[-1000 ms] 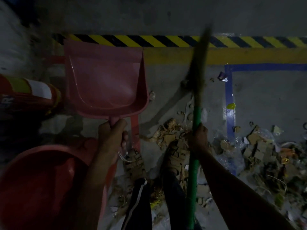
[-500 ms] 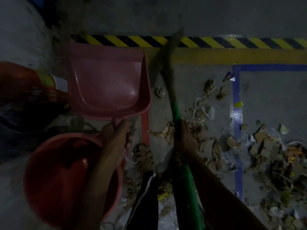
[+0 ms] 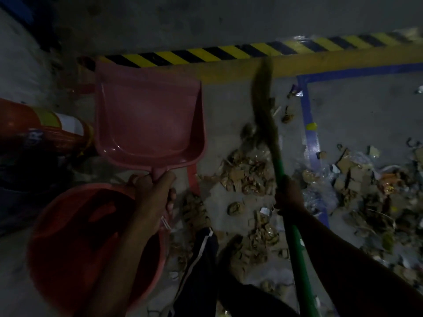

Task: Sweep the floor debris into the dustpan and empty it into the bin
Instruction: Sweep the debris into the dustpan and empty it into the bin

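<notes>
A pink dustpan (image 3: 146,120) is held out over the floor, its pan empty, with my left hand (image 3: 153,193) shut on its short handle. Below that hand stands a round red bin (image 3: 75,236), mouth up. My right hand (image 3: 289,195) grips the green shaft of a broom (image 3: 278,156) whose blurred brown bristles (image 3: 263,106) reach toward the yellow floor line. Debris (image 3: 247,177) of torn cardboard and wrappers lies between dustpan and broom, and a larger heap of debris (image 3: 370,191) spreads to the right.
An orange traffic cone (image 3: 41,131) with reflective bands lies on its side at the left. Black-and-yellow hazard tape (image 3: 206,54) and a yellow line run along the wall base. Blue floor tape (image 3: 311,138) marks a box. My sandalled foot (image 3: 196,211) stands among scraps.
The broom head has swung from the left, near the dustpan, back to the right over the debris. The dustpan and bin have stayed almost in place in my left hand's reach.
</notes>
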